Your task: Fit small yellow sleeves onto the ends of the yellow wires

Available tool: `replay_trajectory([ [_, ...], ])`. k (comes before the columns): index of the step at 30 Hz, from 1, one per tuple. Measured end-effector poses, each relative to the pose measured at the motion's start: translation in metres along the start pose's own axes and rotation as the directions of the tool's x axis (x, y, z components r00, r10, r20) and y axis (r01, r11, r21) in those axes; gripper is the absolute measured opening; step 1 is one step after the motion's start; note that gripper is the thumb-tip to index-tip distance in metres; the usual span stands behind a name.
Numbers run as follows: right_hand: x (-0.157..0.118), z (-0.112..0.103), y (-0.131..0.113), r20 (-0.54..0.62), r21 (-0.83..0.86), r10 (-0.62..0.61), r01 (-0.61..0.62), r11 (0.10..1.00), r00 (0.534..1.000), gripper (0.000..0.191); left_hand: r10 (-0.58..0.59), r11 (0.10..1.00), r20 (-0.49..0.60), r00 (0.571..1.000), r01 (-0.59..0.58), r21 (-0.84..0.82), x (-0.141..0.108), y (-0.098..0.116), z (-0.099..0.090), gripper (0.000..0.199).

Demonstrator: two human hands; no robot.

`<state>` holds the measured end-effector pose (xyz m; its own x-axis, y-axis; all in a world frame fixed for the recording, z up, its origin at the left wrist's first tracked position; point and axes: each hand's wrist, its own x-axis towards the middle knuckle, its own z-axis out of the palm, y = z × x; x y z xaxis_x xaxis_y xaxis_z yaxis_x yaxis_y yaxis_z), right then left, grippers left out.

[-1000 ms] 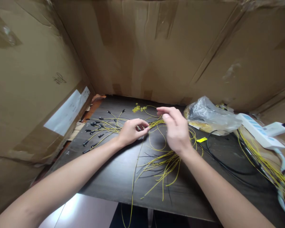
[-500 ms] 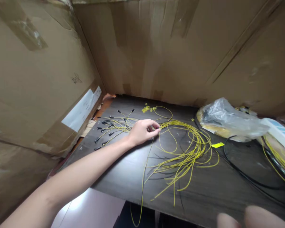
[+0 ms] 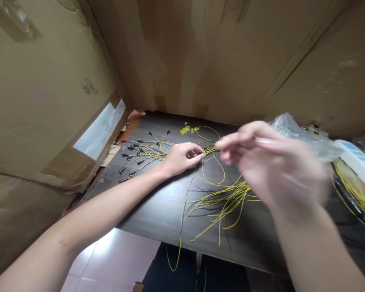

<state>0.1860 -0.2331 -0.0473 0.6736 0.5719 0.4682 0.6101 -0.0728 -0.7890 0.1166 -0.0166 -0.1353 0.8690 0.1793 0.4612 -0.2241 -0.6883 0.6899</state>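
My left hand rests on the dark table and pinches a bundle of thin yellow wires near their middle. My right hand is raised above the loose wire ends, blurred by motion, with fingers partly curled and pointing left toward the left hand; whether it holds anything is unclear. Left of my left hand lie several yellow wires ending in black connectors. A small heap of yellow rings sits at the back of the table.
Cardboard walls close in the table at the back and left, with a white label on the left one. A crumpled plastic bag, a white power strip and more yellow wires lie at the right.
My right hand dropped out of view to the bottom right, then came back up over the wires toward the left hand. My left hand kept its pinch on the bundle.
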Motion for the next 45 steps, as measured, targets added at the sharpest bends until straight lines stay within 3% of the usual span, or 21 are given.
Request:
replay_trajectory([
  [2,0.022,0.029,0.026,-0.001,0.032,0.040,-0.040,0.999,0.999,0.030,-0.007,1.000,-0.011,1.000,0.007,-0.003,0.000,-0.002,0.001,0.012],
  [4,0.030,0.053,0.053,0.024,-0.054,0.062,-0.060,0.997,0.998,0.028,-0.006,1.000,-0.026,1.000,0.006,0.003,0.000,-0.003,0.001,0.013],
  [8,0.019,0.073,0.081,0.150,-0.217,-0.055,0.087,0.972,0.987,0.027,0.017,1.000,-0.029,0.999,-0.017,0.001,0.001,-0.003,0.000,0.013],
  [11,0.013,0.074,0.083,0.165,-0.190,-0.090,0.121,0.974,0.982,0.026,0.030,1.000,-0.035,0.999,-0.030,0.000,0.001,0.000,-0.002,0.013],
  [16,0.015,0.075,0.084,0.180,-0.080,-0.042,0.057,0.995,0.983,0.022,0.038,0.999,-0.064,0.997,-0.036,0.018,0.001,0.001,-0.004,0.015],
  [28,0.014,0.079,0.091,0.108,0.004,0.051,-0.052,0.999,0.993,0.020,0.019,1.000,-0.043,0.999,-0.018,0.015,0.001,-0.002,-0.005,0.018],
  [36,0.012,0.078,0.088,0.059,-0.055,-0.004,0.007,0.998,0.998,0.016,-0.083,0.996,-0.056,0.995,0.082,-0.018,0.002,-0.003,-0.003,0.017],
  [45,0.011,0.077,0.090,0.034,-0.097,-0.068,0.071,0.993,0.997,0.011,-0.105,0.994,-0.041,0.994,0.103,-0.041,0.003,-0.005,-0.003,0.017],
])
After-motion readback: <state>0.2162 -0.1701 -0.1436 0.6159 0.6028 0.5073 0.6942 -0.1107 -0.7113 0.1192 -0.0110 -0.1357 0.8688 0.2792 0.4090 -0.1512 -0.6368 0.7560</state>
